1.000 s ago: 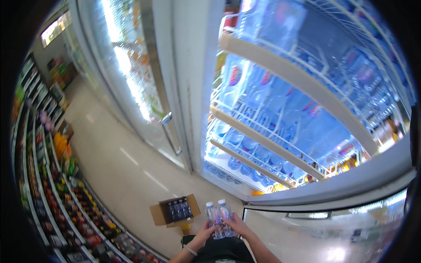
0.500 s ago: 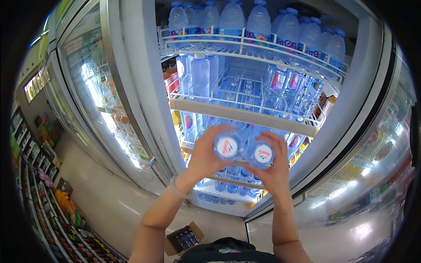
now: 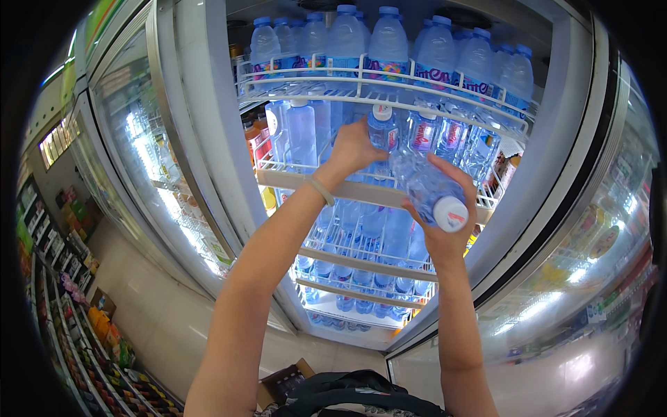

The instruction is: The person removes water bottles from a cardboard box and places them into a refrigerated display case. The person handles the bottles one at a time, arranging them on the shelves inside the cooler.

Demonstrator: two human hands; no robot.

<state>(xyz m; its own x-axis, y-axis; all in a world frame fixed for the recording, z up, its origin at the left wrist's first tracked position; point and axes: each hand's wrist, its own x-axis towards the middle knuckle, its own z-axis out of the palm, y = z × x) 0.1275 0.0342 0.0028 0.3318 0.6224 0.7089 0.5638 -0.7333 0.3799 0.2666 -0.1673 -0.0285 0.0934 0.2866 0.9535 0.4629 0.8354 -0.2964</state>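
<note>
On the second shelf of the open drinks cooler, my left hand [image 3: 356, 147] is closed around a clear water bottle [image 3: 384, 132] with a white cap. This bottle stands about upright, beside several similar bottles with red-printed labels. My right hand [image 3: 451, 240] wraps round another clear water bottle [image 3: 429, 184], held just in front of the shelf. It is tilted, its white cap [image 3: 450, 214] toward me and its base toward the shelf. The fingers of my left hand are partly hidden behind the bottle.
A white wire rail [image 3: 389, 78] fronts the top shelf of blue-capped bottles [image 3: 345, 42]. A beige strip [image 3: 333, 186] edges the second shelf. More bottles stand on lower shelves. Glass doors flank the opening. An open cardboard box [image 3: 288, 379] is on the floor by me.
Both hands have moved apart and upward with their bottles. The left one has gone up to the second shelf; the right one has shifted right, its bottle now tilted.
</note>
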